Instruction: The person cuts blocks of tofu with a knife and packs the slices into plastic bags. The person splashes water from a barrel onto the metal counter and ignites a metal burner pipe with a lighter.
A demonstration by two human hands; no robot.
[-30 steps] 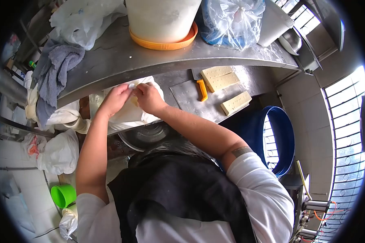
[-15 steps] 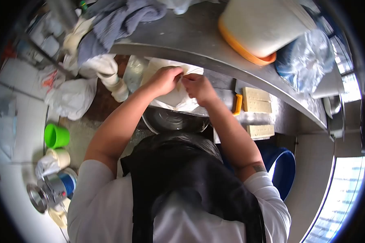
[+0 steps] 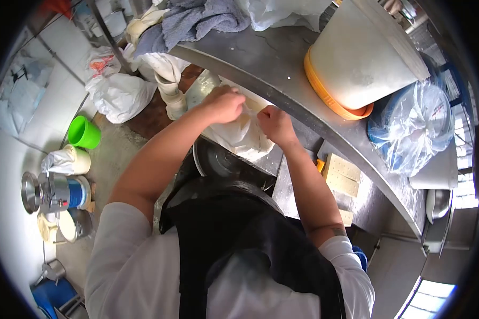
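A white, thin-walled bag (image 3: 242,135) lies on the metal surface below the upper shelf; whether it is plastic or cloth is hard to tell. My left hand (image 3: 226,105) is closed over its upper left part, with the fingertips turned inward and partly hidden. On the other side, my right hand (image 3: 275,125) is curled into a fist at the bag's upper right edge. Bag material appears to run between the two fists, which are a short gap apart. Behind my left hand is a clear plastic sheet or bag (image 3: 202,87).
The steel shelf (image 3: 271,66) crosses above my hands, carrying a grey towel (image 3: 202,21) and a large white bucket (image 3: 362,58) with an orange rim. Pale perforated blocks (image 3: 341,175) and an orange handle (image 3: 320,165) lie to the right. A green bucket (image 3: 84,132) stands left.
My hands were close together over the bag and are now farther apart, both fists tightened. The bag looks more gathered. The view has shifted and turned.
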